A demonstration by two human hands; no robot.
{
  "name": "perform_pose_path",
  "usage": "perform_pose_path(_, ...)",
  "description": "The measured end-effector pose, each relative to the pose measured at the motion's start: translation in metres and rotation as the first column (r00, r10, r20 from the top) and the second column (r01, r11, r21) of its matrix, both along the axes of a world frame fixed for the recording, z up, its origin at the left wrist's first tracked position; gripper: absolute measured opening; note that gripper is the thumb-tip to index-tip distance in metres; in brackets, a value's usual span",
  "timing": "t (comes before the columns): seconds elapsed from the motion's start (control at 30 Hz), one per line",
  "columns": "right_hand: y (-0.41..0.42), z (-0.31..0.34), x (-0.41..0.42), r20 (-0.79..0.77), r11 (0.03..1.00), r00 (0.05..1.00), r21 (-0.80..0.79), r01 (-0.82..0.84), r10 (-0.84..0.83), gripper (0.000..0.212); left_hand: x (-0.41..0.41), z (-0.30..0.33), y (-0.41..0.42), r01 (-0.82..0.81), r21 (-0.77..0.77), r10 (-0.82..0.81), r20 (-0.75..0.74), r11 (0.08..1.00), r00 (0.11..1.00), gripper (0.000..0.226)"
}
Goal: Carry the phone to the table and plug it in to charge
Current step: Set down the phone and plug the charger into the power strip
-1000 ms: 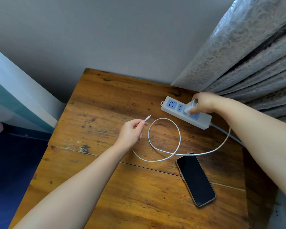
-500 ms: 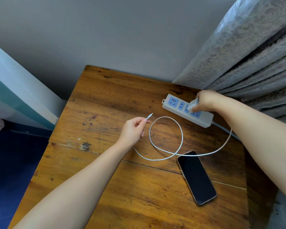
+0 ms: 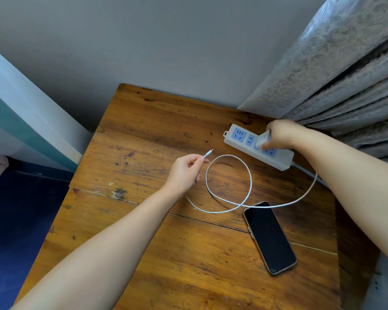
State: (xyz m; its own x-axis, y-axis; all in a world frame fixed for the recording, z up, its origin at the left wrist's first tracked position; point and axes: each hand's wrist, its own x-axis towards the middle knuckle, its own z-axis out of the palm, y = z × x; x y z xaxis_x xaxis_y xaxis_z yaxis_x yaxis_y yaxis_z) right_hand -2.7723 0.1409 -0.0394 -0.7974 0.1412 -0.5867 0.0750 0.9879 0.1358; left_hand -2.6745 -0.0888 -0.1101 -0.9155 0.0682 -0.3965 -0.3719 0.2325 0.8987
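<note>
The phone (image 3: 269, 237) lies face up with a dark screen near the front right of the wooden table (image 3: 157, 121). A white charging cable (image 3: 249, 173) loops on the wood between my hands. My left hand (image 3: 184, 173) pinches the cable just behind its small connector (image 3: 208, 153), which points up and right, apart from the phone. My right hand (image 3: 280, 135) grips the white charger plug (image 3: 263, 139) and holds it against a socket of the white power strip (image 3: 240, 136) at the table's back right.
A patterned grey curtain (image 3: 345, 70) hangs close behind the power strip at the right. A grey wall backs the table. To the left stand a white and teal panel (image 3: 20, 121) and a dark blue floor (image 3: 14, 220).
My right hand has tilted the charger plug and pressed it lower against the power strip. The left hand keeps its hold on the cable end and has barely moved. The phone has stayed put.
</note>
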Motion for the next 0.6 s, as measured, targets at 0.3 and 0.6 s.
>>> perform_pose_path(0.3, -0.021, -0.012, -0.001, 0.029, 0.988, 0.998, 0.144, -0.054, 0.050, 0.037, 0.007, -0.001, 0.001, -0.007, 0.003, 0.007, 0.002, 1.000, 1.000, 0.024)
perform_pose_path(0.6, -0.024, -0.011, 0.032, -0.300, 0.978, 0.931, 0.057, -0.200, 0.208, 0.057, 0.017, 0.024, 0.013, -0.032, 0.157, 0.034, -0.010, 0.987, 0.999, 0.026)
